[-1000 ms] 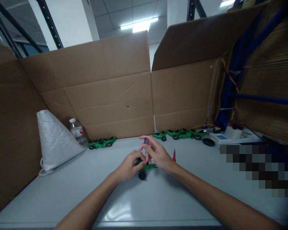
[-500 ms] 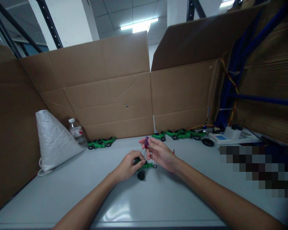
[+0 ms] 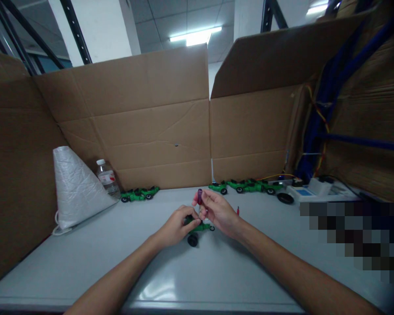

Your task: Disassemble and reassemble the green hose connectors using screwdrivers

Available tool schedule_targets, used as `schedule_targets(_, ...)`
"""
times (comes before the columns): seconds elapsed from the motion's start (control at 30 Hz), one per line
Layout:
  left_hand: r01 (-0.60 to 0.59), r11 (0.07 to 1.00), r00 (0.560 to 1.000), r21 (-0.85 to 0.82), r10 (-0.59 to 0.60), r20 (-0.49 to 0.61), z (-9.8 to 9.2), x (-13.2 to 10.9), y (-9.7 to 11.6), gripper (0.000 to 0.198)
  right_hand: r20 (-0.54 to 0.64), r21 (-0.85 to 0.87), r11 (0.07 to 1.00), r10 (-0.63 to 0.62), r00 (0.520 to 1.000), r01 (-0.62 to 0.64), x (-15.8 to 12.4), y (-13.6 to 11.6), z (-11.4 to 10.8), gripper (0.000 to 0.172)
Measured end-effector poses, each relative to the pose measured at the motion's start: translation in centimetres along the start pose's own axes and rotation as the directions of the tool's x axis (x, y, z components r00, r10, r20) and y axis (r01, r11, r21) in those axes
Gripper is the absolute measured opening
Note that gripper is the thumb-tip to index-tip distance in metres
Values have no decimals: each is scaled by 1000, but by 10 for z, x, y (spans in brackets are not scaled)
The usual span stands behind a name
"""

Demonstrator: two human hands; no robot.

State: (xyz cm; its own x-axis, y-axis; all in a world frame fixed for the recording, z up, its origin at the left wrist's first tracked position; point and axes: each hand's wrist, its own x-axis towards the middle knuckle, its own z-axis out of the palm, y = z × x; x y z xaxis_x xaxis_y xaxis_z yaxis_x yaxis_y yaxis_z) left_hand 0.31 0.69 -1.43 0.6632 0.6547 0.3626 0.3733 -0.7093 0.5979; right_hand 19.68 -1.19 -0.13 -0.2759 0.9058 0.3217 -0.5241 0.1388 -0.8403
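A small green toy car point(image 3: 200, 228) with black wheels lies on the grey table point(image 3: 197, 271) in front of me. My left hand point(image 3: 177, 226) is closed on its left end and pins it to the table. My right hand point(image 3: 218, 211) pinches a small purple-handled screwdriver point(image 3: 200, 197), held upright, tip down onto the car. A small red item point(image 3: 238, 211) stands on the table just right of my right hand.
Cardboard walls ring the table on three sides. A white bag point(image 3: 75, 188) and a water bottle point(image 3: 107, 177) stand at the back left. Green toy cars line the back wall point(image 3: 139, 194) point(image 3: 246, 186). A loose black wheel point(image 3: 285, 198) and a white device point(image 3: 310, 190) sit at the right.
My right hand dipped and came back slightly with the screwdriver, which stays upright over the car. My left hand keeps its hold. The view shifted a little.
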Motion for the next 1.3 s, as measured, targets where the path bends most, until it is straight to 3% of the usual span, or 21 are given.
schedule_targets(0.43,23,999,1000,-39,-23,7,1,1,0,29,-79,-336,926,-208,975,171,9,-3,-23,49)
schedule_targets(0.53,25,999,1000,-38,-25,1,0,1,1,30,-48,-376,904,-237,970,202,7,-2,-20,44)
schedule_targets(0.67,21,999,1000,-29,-21,9,0,0,2,31,10,-374,903,-223,975,210,3,-2,-13,33)
schedule_targets(0.8,31,999,999,-18,-30,10,-1,1,-1,31,27,-376,905,-204,979,200,1,-8,-12,44)
schedule_targets(1.03,27,1000,1000,-9,-27,13,-2,0,0,32,109,-324,934,-121,987,150,-1,-13,-9,43)
schedule_targets(1.3,30,1000,999,4,-30,14,-3,0,2,31,54,-392,903,-171,984,178,2,-10,-9,33)
